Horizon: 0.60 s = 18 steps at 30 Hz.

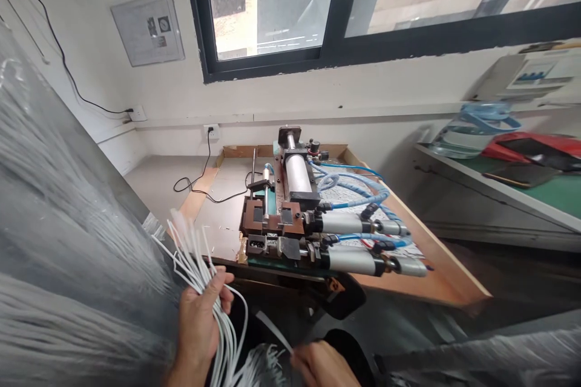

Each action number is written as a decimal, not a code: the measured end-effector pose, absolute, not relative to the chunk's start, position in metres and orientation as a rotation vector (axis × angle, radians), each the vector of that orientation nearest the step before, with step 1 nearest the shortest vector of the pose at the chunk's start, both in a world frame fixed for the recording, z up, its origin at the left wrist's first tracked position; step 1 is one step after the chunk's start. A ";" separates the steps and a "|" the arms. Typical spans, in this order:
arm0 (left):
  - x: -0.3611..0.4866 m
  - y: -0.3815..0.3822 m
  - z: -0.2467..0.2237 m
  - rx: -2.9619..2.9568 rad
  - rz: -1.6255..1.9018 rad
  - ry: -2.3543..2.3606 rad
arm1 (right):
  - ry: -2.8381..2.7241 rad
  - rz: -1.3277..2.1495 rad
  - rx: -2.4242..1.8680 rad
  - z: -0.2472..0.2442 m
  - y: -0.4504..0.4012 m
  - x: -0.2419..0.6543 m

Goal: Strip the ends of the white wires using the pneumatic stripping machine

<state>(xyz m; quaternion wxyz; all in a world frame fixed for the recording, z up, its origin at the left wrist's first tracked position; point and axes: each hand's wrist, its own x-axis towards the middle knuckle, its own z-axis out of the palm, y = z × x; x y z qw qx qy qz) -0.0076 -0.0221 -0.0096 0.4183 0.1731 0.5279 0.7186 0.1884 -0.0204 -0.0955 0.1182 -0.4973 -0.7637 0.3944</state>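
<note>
My left hand is closed around a bundle of thin white cables, whose loose ends fan out above the fist. Farther down, the bundle drops toward the bottom edge, where more pale cable ends show. At the lower middle, my right hand is closed on a thin white strip that sticks out to the upper left; blur hides its exact kind. Beyond both hands, untouched, stands a pneumatic machine with silver cylinders and blue air hoses.
A wooden-edged bench carries the machine. Plastic-covered bundles rise close on the left, and another wrapped bundle lies low right. On a green-topped side table sit a water jug and a red bag.
</note>
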 end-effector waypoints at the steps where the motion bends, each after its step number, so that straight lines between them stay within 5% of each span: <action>1: -0.002 -0.023 -0.009 0.452 1.755 1.324 | -2.240 0.997 -1.575 -0.098 -0.015 0.190; 4: 0.013 -0.029 -0.011 0.500 1.652 1.302 | -2.126 0.818 -1.549 -0.081 0.001 0.188; 10: 0.021 -0.032 -0.015 0.470 1.654 1.260 | -1.901 1.128 -0.948 -0.018 0.005 0.153; 18: 0.024 -0.020 -0.007 0.355 1.686 1.334 | -1.427 1.442 -0.782 -0.030 0.007 0.115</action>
